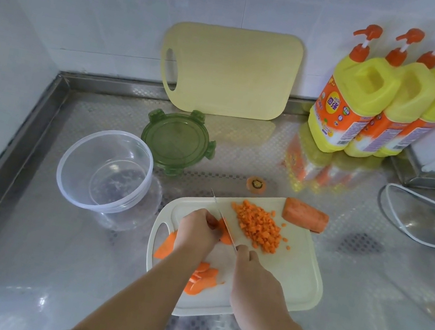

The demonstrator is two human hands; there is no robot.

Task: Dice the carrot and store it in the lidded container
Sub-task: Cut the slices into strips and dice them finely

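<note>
Three yellow detergent bottles (347, 112), two cutting boards (294, 268), one clear container (79, 169), one green lid (176, 143), one knife (216, 204), one uncut carrot chunk (304, 218), one carrot top (255, 184), one heap of dice (258, 225), two hands (196, 231).

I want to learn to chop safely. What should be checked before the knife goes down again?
1. Left hand holds the carrot piece on the cutting board: ok.
2. Left fingers tucked back from the knife: cannot tell.
3. Right hand grips the knife handle: ok.
4. Diced pile lies clear of the blade: ok.
5. Container open, lid off beside it: ok.
</note>
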